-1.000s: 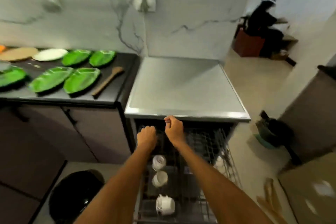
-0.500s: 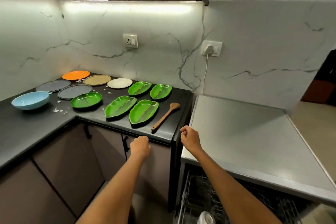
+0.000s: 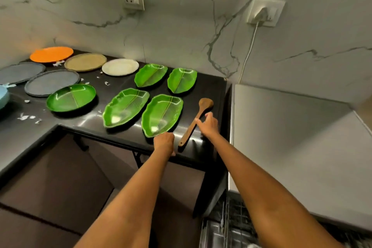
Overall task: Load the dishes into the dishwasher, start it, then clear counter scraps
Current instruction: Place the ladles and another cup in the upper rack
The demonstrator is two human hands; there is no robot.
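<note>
Two bare hands reach forward over the front right corner of a black worktop (image 3: 203, 94). The right hand (image 3: 209, 125) hovers at the middle of a wooden spoon (image 3: 196, 122), thumb and fingers spread apart as if about to pinch the handle; motion blur makes it hard to say whether they touch it yet. The left hand (image 3: 164, 143) sits at the worktop's front edge with fingers curled into a loose fist, holding nothing, just beside the near tip of a green leaf-shaped plate (image 3: 162, 115). The spoon lies diagonally near the right edge, its bowl toward the wall and its handle end close to the front edge. Three more leaf-shaped plates (image 3: 125, 110) lie further left and back, then a round green plate (image 3: 71, 97). Toward the back left corner sit two grey plates (image 3: 52, 82), a tan plate (image 3: 85, 62), a white plate (image 3: 120, 67) and an orange plate (image 3: 51, 54), with pale scraps (image 3: 26, 117) scattered between them. The dishwasher (image 3: 281, 147) stands against the worktop's right side, its rack (image 3: 231, 219) pulled out below. Most dishes remain unloaded. Risks: a hurried grasp could nudge the spoon off the front edge, and the left fist could knock the nearest plate.
</note>
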